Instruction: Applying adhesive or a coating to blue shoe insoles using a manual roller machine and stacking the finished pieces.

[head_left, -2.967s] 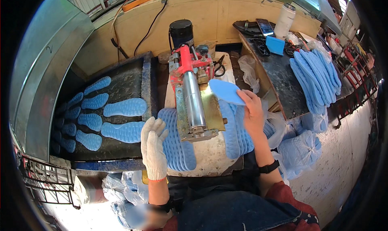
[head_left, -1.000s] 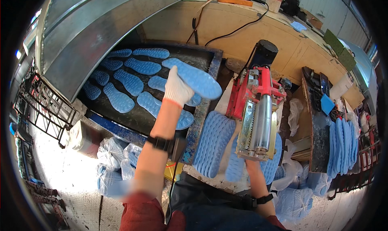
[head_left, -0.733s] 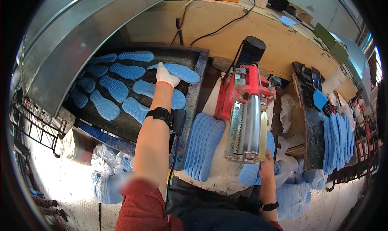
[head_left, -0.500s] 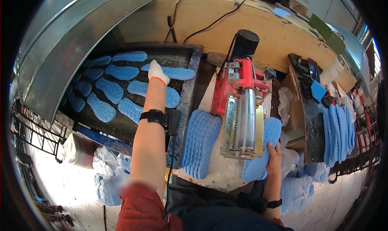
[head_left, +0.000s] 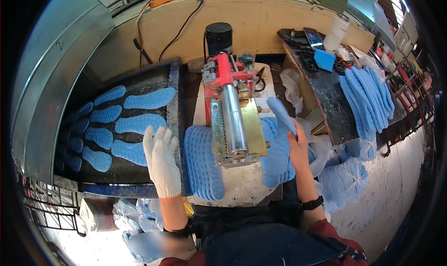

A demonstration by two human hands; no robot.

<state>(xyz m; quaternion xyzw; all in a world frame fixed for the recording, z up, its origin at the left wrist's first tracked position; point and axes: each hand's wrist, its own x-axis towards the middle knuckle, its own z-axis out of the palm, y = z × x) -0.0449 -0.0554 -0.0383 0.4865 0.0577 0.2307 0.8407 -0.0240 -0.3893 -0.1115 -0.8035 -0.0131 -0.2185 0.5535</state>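
Observation:
My left hand [head_left: 164, 162], in a white knit glove with an orange cuff, is above the right edge of a dark tray [head_left: 122, 173]. Its fingers stretch out with nothing between them, close to the end of a blue dimpled insole [head_left: 129, 152]. My bare right hand [head_left: 299, 148] pinches one blue insole [head_left: 281, 113], tilted up on edge. Just left of that hand lies a pile of blue insoles [head_left: 275, 166], partly hidden behind the red and silver roller machine [head_left: 233, 119]. Another overlapping row of insoles [head_left: 201, 161] lies at the machine's left.
Several more insoles [head_left: 150, 99] are spread over the tray beneath a metal hood [head_left: 79, 47]. At the right, a dark side table [head_left: 326, 105] bears a row of insoles [head_left: 365, 98], a phone [head_left: 314, 37] and a white bottle [head_left: 337, 32]. Bagged insoles [head_left: 342, 182] lie below.
My left hand has drawn back from a far insole on the tray toward me. The right hand has raised an insole from the pile. The view has swung to the right.

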